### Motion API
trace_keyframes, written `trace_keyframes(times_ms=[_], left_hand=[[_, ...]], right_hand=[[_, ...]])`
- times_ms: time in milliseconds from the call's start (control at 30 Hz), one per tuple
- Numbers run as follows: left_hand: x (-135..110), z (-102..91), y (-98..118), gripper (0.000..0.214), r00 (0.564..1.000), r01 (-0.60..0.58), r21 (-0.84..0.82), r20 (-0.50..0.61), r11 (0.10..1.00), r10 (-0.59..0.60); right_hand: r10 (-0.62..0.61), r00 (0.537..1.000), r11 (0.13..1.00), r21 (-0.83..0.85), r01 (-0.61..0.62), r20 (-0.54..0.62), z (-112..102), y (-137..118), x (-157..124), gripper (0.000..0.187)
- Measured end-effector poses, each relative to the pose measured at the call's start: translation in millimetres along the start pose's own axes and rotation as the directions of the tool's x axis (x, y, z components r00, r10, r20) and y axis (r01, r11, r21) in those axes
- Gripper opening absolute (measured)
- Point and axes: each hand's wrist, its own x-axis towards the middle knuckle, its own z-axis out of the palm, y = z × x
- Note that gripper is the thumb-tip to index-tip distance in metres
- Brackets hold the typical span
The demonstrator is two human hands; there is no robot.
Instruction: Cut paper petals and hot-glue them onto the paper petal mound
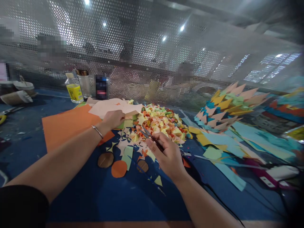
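Note:
My right hand (167, 155) is closed around a pair of scissors (148, 133), whose blades point up and left toward a heap of small cut paper pieces (163, 122) in yellow, orange, pink and green. My left hand (114, 119) is curled closed at the near edge of a pale pink paper sheet (106, 107); what its fingers hold is hidden. Under my left forearm lies a large orange sheet (67, 126). Star-shaped scraps (124, 145) are strewn between my hands. Closer to me lie an orange paper disc (119, 168) and a brown disc (105, 160).
A spiky folded-paper piece (223, 106) stands at the right, with coloured paper strips (228, 177) before it. A purple power strip (263, 177) and cables lie at far right. At back left stand a yellow-labelled bottle (74, 90) and a clear jar (84, 84). Perforated metal panel (142, 63) behind.

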Motion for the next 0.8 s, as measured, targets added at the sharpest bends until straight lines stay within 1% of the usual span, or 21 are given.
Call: trace_keyframes(times_ms=[133, 233, 300, 400, 467, 500, 567, 633, 700, 800], left_hand=[[4.9, 2.6, -7.7, 0.028, 1.0, 0.015, -0.054, 0.001, 0.998, -0.015], [4.3, -1.2, -10.3, 0.026, 1.0, -0.003, -0.08, 0.016, 0.997, 0.004], [1.2, -7.1, -10.0, 0.027, 1.0, -0.008, -0.077, 0.025, 0.997, 0.01], [-5.2, -19.9, -6.7, 0.028, 0.999, 0.013, -0.036, 0.05, 0.999, -0.012], [-8.9, -29.0, -2.7, 0.02, 0.995, 0.012, -0.009, 0.1, 1.0, -0.011], [-10.3, -33.1, -0.1, 0.02, 0.991, -0.001, -0.003, 0.137, 1.0, 0.002], [-12.2, -40.0, 5.6, 0.031, 0.981, -0.034, 0.001, 0.192, 0.999, 0.033], [-12.9, -44.9, 10.5, 0.042, 0.972, -0.068, 0.004, 0.225, 0.998, 0.066], [-12.7, -48.2, 13.3, 0.044, 0.967, -0.09, 0.014, 0.242, 0.996, 0.084], [-12.2, -51.1, 13.9, 0.037, 0.965, -0.08, 0.043, 0.255, 0.996, 0.067]], right_hand=[[-0.002, 1.0, 1.0, -0.002, 0.002, 0.005, -0.3, 0.5, 0.1, 0.026], [0.004, 1.0, 1.0, -0.017, -0.004, 0.003, 0.0, 1.5, 0.1, 0.026], [0.007, 1.0, 1.0, -0.016, -0.007, 0.004, -0.1, 1.6, 0.1, 0.025], [0.002, 1.0, 1.0, 0.0, -0.002, 0.004, -0.8, 1.0, 0.3, 0.026], [-0.002, 1.0, 1.0, -0.006, 0.002, 0.002, -1.3, 0.7, 0.5, 0.025], [-0.002, 1.0, 1.0, -0.018, 0.002, 0.001, -1.5, 0.6, 0.6, 0.025], [0.001, 1.0, 0.999, -0.04, -0.001, -0.001, -1.9, 0.5, 0.3, 0.024], [0.006, 1.0, 0.999, -0.035, -0.006, 0.002, -2.2, 0.6, -0.2, 0.023], [0.006, 1.0, 1.0, -0.011, -0.006, 0.006, -2.6, 0.5, -0.7, 0.023], [-0.008, 1.0, 1.0, -0.004, 0.008, 0.005, -3.2, 0.0, -1.1, 0.024]])
